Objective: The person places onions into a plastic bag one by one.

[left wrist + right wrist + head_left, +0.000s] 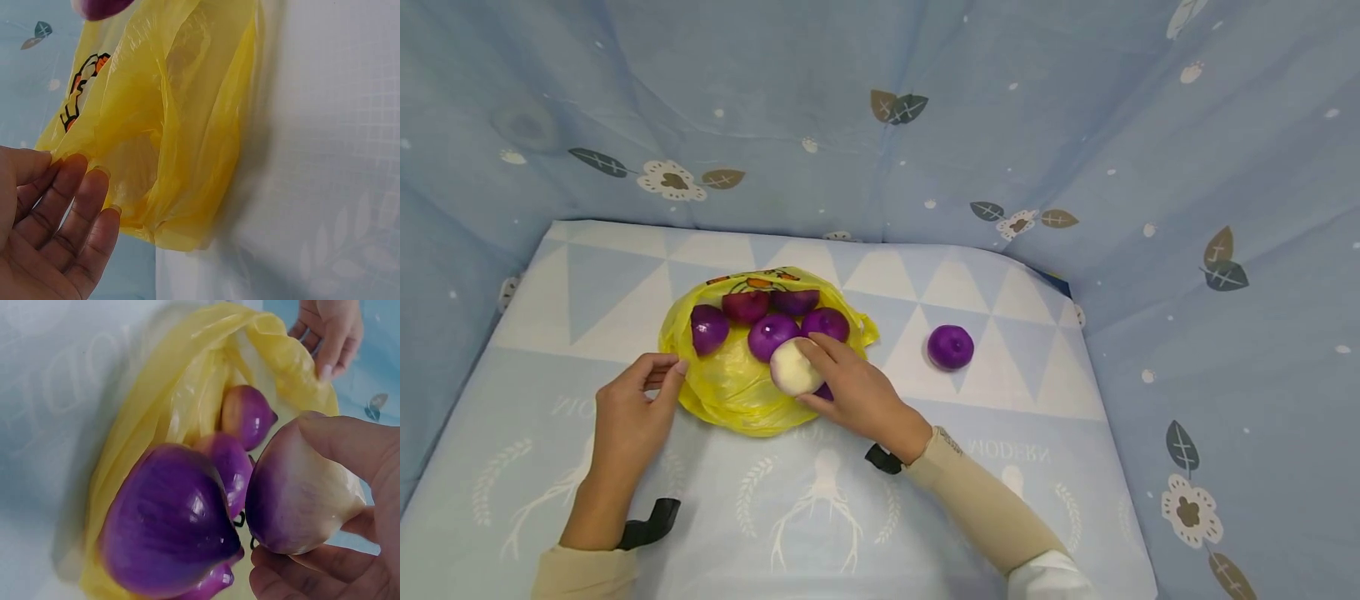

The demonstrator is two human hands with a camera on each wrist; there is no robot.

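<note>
A yellow plastic bag lies with its mouth spread, holding several purple onions. At its left edge, my left hand pinches the rim between thumb and fingers, and the left wrist view shows the thin plastic at the fingertips. My right hand grips a purple-and-white onion over the bag's right side, thumb on one side and fingers on the other. In the head view this onion's pale side faces up. Behind it, another onion is mostly hidden by the right hand.
One purple onion sits alone on the patterned tablecloth, right of the bag. Blue patterned curtain fabric rises behind the table and along its sides. Black straps show at the wrists.
</note>
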